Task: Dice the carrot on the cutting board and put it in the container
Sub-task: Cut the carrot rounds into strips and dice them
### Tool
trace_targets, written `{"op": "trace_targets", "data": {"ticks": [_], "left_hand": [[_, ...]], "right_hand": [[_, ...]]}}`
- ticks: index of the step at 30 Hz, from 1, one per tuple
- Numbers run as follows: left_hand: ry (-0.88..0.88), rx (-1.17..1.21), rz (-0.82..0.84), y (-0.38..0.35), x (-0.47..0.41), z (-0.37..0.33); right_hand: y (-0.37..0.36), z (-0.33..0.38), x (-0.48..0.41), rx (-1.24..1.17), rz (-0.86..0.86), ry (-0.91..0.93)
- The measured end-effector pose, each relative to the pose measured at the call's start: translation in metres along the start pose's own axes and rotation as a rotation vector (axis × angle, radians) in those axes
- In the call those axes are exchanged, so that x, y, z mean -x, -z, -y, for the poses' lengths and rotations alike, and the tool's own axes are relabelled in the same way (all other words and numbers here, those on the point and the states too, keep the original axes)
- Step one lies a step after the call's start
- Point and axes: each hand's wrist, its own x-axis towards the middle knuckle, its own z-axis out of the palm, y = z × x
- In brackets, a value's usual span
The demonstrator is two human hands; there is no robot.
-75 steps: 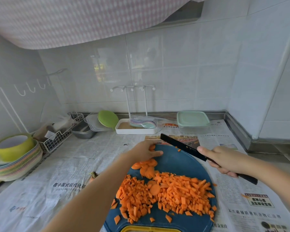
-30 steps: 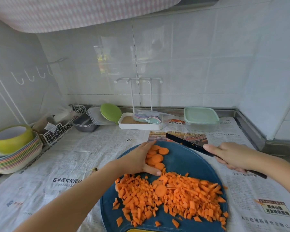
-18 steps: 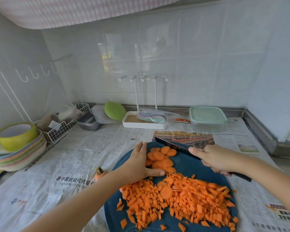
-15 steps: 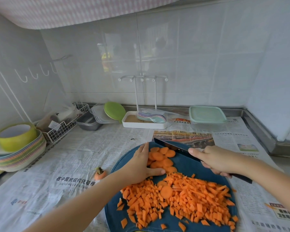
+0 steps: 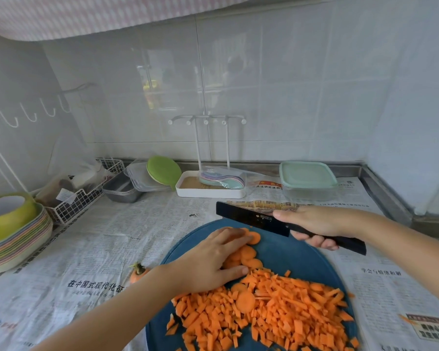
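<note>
A round blue cutting board (image 5: 297, 254) lies on newspaper, its near half heaped with diced carrot (image 5: 271, 317). At its far side lies a small cluster of round carrot slices (image 5: 247, 253). My left hand (image 5: 213, 259) rests over these slices, fingers straight and spread on them, thumb along the near side. My right hand (image 5: 314, 225) grips the handle of a black knife (image 5: 251, 219), whose blade hangs just above the slices, pointing left. A clear container with a pale green lid (image 5: 307, 179) stands closed at the back right.
A cut carrot top (image 5: 138, 271) lies on the newspaper left of the board. Stacked coloured plates with a yellow-green bowl (image 5: 8, 216) stand far left. A wire basket (image 5: 79, 198), grey trays (image 5: 122, 190), green lid and white rack tray (image 5: 211, 188) line the back wall.
My left hand has gathered the round slices together at the board's far side. The knife has lifted and hangs level above them.
</note>
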Motion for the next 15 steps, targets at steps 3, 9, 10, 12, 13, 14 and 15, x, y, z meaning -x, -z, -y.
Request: {"op": "trace_targets", "data": {"ticks": [3, 9, 10, 12, 13, 14, 15], "left_hand": [[-0.007, 0.009, 0.014, 0.001, -0.001, 0.001], [-0.008, 0.043, 0.006, 0.001, -0.002, 0.002], [-0.008, 0.05, 0.001, 0.001, -0.003, 0.002], [-0.005, 0.059, -0.005, 0.0, -0.003, 0.003], [0.0, 0.063, -0.005, 0.0, -0.003, 0.003], [0.003, 0.065, -0.005, -0.001, -0.004, 0.004], [0.006, 0.066, -0.005, -0.001, -0.004, 0.004]], "right_hand": [[0.0, -0.002, -0.007, 0.02, 0.036, -0.009], [0.004, -0.006, -0.016, -0.004, 0.108, -0.004], [0.005, -0.006, -0.017, -0.006, 0.119, -0.004], [0.007, -0.005, -0.019, -0.016, 0.152, -0.006], [0.008, -0.004, -0.02, -0.025, 0.171, -0.009], [0.009, -0.004, -0.021, -0.035, 0.188, -0.011], [0.009, -0.003, -0.021, -0.038, 0.196, -0.016]]}}
